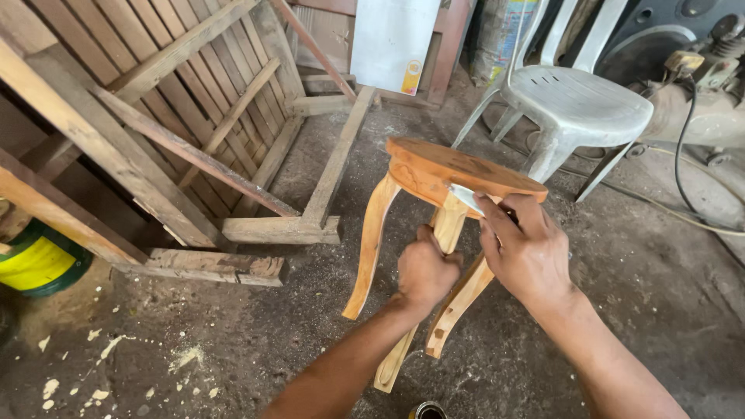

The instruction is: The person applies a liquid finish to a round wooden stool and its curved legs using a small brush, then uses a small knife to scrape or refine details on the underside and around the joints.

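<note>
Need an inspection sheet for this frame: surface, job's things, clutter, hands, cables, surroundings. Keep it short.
Surface: dusty concrete floor, sawdust and pale chips at lower left.
Job's things: round-topped orange-brown wooden stool with curved legs, tilted; thin pale flat piece pressed at the seat's edge.
Clutter: small open tin at the bottom edge; yellow and green bucket at left.
Hands: left hand grips a stool leg; right hand holds the pale piece against the seat.
Cables: black cable and a pale cord across the floor at right.
Surroundings: rough wooden frames, white plastic chair, machine at top right.
</note>
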